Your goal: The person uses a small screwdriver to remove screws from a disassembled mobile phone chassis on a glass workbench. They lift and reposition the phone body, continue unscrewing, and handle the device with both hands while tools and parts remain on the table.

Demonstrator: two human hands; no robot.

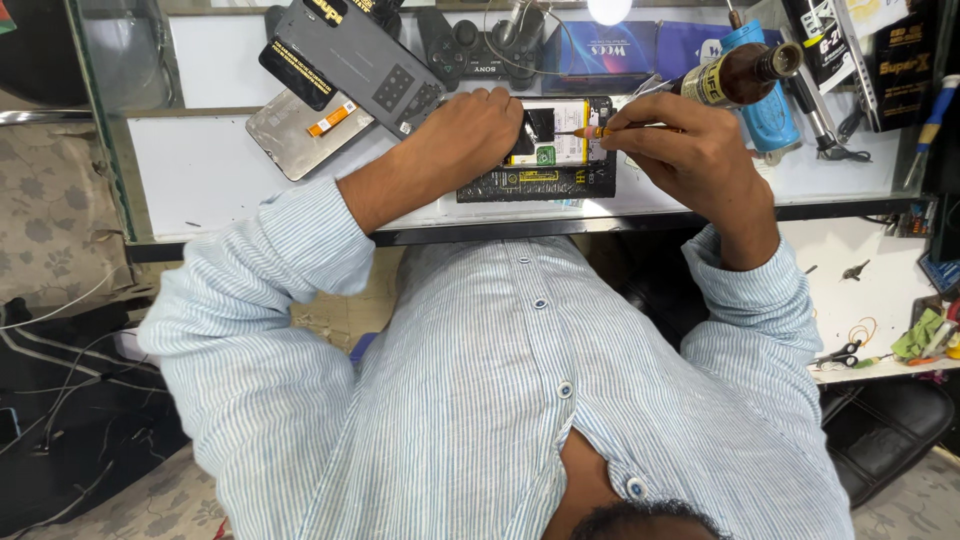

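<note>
An opened phone [560,150] with a yellow-white battery showing lies on the glass counter [200,170]. My left hand [470,135] rests on the phone's left end, fingers curled down and pressing on it. My right hand [680,145] pinches a thin screwdriver [590,131] with an orange-yellow collar, its tip pointing left onto the phone's inside near my left fingers. A loose black battery strip [535,182] lies along the phone's near edge.
A grey phone back cover [365,65], a flat display panel [300,135], a black game controller [480,45], a brown bottle [740,72] and a blue canister [765,115] crowd the counter. Scissors [840,355] and small parts lie on a white shelf at right.
</note>
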